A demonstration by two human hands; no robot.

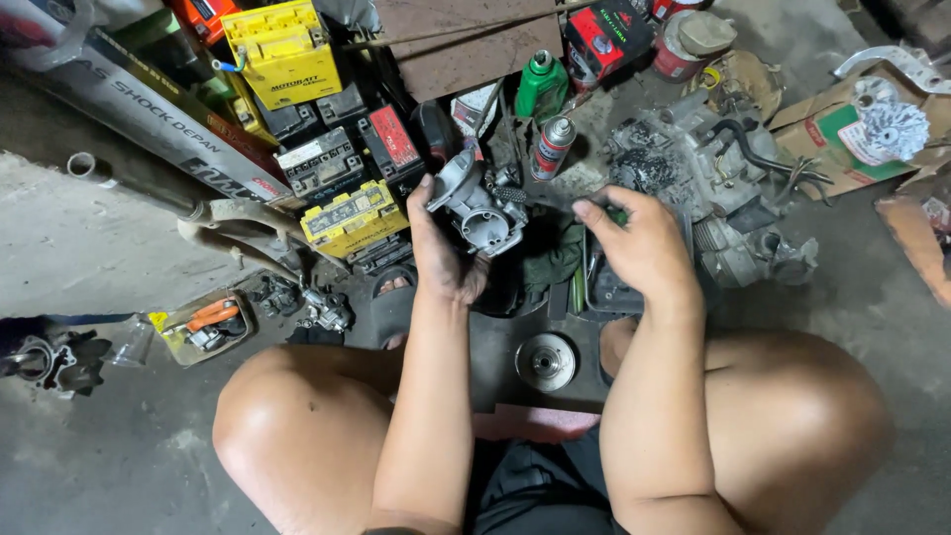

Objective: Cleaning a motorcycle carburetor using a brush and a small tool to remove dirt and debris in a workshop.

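Carburetor body (482, 206) gripped in left hand (444, 253); right hand (639, 243) half-open, fingers curled, just beside it, above the floor (89, 248).

Above my hands: red-black carton (605, 37) top centre, brown-green cardboard box (830, 139) far right, red-labelled spray can (552, 147) between.

Far side is blocked: stacked batteries (337, 168) left, spray cans (551, 147) centre, engine block (713, 188) right. Bare concrete floor (79, 248) lies open at far left and near right.
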